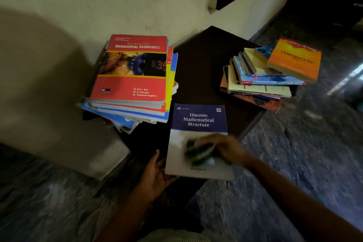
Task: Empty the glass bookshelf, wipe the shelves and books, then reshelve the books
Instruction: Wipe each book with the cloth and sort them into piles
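At the near edge of the table (206,61) lies the book (198,120), blue and white, between a left stack (133,68) and a right stack (275,78), apart from both. The left hand (157,173) supports its near left corner from below. Its fingers are hidden under the book, so I cannot tell if they curl. The right hand (225,147), blurred, bunches a green cloth (198,151) against the cover. I judge the book a thin, light paperback that bends easily, with a smooth cover that may slide. Holding it by the spine-side edge should keep it steady.
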Action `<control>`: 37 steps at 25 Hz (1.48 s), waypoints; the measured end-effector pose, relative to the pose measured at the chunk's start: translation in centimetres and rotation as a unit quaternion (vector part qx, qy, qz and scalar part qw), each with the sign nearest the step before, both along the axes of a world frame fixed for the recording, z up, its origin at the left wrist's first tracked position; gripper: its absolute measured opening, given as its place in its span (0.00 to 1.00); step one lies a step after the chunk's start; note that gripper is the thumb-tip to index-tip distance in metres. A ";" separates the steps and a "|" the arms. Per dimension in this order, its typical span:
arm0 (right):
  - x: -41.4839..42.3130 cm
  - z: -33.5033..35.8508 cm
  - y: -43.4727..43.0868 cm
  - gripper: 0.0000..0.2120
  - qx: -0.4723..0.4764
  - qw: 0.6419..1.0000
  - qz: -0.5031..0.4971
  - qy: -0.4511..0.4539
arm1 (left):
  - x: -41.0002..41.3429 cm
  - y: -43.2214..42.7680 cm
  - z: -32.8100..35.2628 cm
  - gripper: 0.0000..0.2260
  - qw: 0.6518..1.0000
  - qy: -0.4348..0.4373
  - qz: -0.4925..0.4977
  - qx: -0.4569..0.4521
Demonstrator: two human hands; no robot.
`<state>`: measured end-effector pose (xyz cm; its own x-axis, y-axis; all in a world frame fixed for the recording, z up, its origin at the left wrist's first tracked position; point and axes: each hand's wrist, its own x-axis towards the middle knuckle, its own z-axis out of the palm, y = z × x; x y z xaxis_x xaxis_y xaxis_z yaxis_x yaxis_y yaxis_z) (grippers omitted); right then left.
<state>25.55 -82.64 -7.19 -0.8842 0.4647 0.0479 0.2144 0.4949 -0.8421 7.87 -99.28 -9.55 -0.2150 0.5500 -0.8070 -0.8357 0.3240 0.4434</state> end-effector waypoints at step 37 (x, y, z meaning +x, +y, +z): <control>7.3 4.0 -10.4 0.28 -0.179 0.858 -0.457 0.152 | 5.0 3.1 -3.7 0.24 0.260 0.886 -0.324 0.207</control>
